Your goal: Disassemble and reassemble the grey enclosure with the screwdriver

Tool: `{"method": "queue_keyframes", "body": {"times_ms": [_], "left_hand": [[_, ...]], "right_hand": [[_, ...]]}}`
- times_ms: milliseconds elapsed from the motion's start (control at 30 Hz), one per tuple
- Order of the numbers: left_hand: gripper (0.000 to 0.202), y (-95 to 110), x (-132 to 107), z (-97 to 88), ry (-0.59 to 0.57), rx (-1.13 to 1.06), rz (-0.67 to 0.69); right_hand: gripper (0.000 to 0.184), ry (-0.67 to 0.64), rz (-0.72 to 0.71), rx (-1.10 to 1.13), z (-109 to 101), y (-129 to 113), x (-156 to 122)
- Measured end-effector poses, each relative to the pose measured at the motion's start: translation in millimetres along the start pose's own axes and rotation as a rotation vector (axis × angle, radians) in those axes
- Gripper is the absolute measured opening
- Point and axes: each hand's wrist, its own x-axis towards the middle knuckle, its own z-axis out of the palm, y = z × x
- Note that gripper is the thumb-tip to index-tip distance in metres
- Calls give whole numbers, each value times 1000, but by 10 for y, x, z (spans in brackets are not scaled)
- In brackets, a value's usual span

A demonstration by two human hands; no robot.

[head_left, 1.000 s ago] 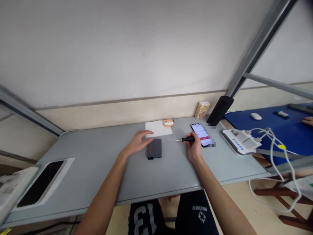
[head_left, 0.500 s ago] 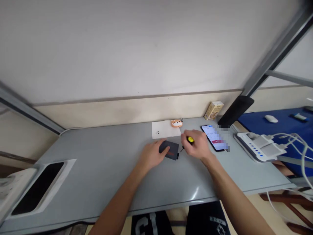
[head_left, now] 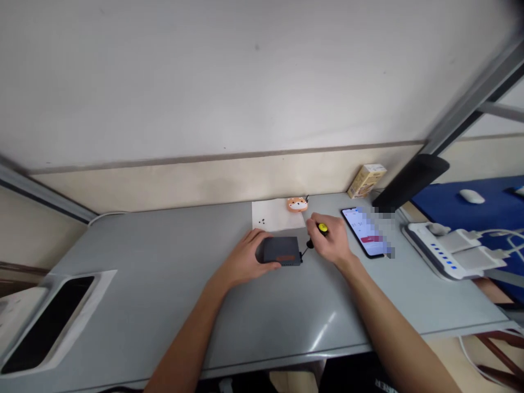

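A small dark grey box-shaped device (head_left: 282, 248) with a reddish-brown patch lies on the grey table. My left hand (head_left: 245, 257) grips its left end, thumb along the near edge and fingers behind. In my right hand (head_left: 329, 237) is a screwdriver (head_left: 323, 228) with a black and yellow handle, held in closed fingers. Its thin shaft slants down to a small black piece (head_left: 301, 256) at the device's right side; whether the tip touches it I cannot tell. Several tiny dark bits, perhaps screws, rest on a white paper sheet (head_left: 272, 217) behind.
An orange animal-face case (head_left: 297, 204) sits on the paper. A lit phone (head_left: 362, 232), a carton (head_left: 366, 181) and a black upright object (head_left: 409, 183) stand or lie to the right. Beyond is a white power strip (head_left: 440, 248) with plugs. At far left lies a black-screened device (head_left: 53, 322).
My left hand has slid to the device's left end, its thumb coming off the top. The device now sits squarer to the table edge. The camera view has shifted slightly.
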Motion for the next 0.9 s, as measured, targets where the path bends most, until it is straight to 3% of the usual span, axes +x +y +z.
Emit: {"method": "queue_keyframes", "body": {"times_ms": [200, 333, 400, 567, 733, 833, 900], "left_hand": [[60, -7, 24, 71, 36, 47, -22], [61, -24, 30, 127, 95, 82, 5], [62, -42, 31, 151, 122, 106, 30], [62, -99, 30, 158, 139, 134, 57], [68, -147, 35, 157, 92, 102, 54], [66, -166, 25, 169, 87, 83, 43], [64, -172, 15, 170, 89, 83, 45]], "right_hand": [[40, 94, -48, -33, 131, -26, -48], [39, 288, -59, -49, 150, 25, -80], [36, 350, -143, -47, 186, 18, -82], [32, 282, -566, -177, 299, -56, -98], [22, 329, -611, -100, 352, -126, -211], [18, 253, -574, 91, 466, -188, -294], [19, 153, -586, 104, 551, -210, -321]]}}
